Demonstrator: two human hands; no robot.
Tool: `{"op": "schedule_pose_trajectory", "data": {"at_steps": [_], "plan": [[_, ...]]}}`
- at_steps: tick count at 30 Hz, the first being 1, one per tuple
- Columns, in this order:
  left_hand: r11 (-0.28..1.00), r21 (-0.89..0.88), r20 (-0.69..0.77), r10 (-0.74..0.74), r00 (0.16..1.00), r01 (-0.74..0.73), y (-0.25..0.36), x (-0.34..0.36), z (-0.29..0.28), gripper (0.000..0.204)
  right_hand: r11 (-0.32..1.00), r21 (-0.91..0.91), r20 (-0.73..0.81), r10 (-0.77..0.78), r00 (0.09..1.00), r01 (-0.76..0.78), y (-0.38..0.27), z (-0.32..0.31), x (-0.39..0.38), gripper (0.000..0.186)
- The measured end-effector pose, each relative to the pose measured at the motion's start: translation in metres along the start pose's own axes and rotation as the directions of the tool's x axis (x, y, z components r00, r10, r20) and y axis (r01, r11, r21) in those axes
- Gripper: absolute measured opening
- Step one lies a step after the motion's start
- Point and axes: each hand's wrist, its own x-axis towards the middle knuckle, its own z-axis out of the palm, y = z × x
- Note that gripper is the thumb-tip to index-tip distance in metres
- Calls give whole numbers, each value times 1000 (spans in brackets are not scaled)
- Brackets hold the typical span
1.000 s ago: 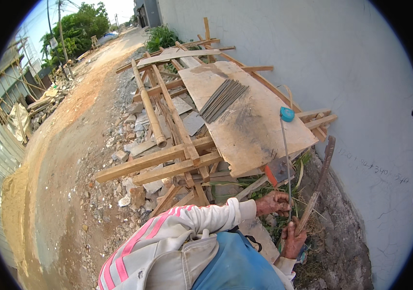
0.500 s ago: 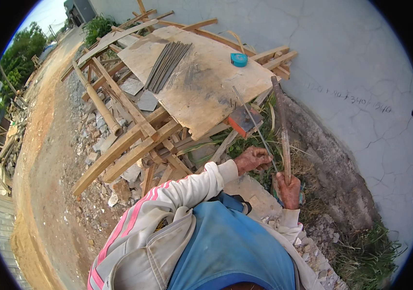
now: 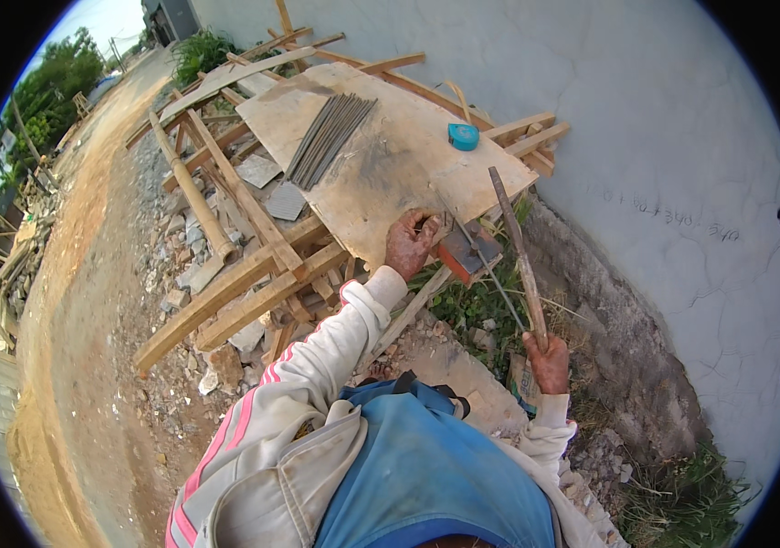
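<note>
My right hand is closed around a long, weathered brown bar and the lower end of a thin grey rod, which slants up toward the plywood board. My left hand is at the board's near edge, beside the rod's upper end and small upright pins, fingers curled; what is between them is unclear. An orange-sided block with a dark top sits just under that end. On the board are a bundle of dark rods and a turquoise tape measure.
The board rests on crossed timbers over rubble, with a bamboo pole on the left. A pale cracked wall with handwriting runs along the right, with weeds at its foot. A dirt road runs along the left.
My left hand has left the rod's lower part and moved up and forward to the board's edge. The bar and rod in my right hand now tilt further leftward. The view has shifted.
</note>
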Motion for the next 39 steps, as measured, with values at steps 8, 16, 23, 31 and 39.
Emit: {"op": "schedule_pose_trajectory", "data": {"at_steps": [8,16,23,31,39], "plan": [[655,664,235,275,932,-361,-34,59,-12,32,997,-66,-17,-40,999,39,-13,7,12,36],[536,723,322,298,899,-437,-45,69,3,29,1000,-2,-56,22,998,-22,-36,8,5,30],[583,696,293,300,908,-418,-61,78,6,30,994,-109,-46,-34,998,29,-44,9,10,32],[599,720,293,195,936,-351,-47,73,4,32,999,3,-25,46,999,-46,-49,9,13,24],[568,730,276,264,924,-380,-50,72,8,34,999,-40,-18,-3,1000,2,-48,9,14,26]]}}
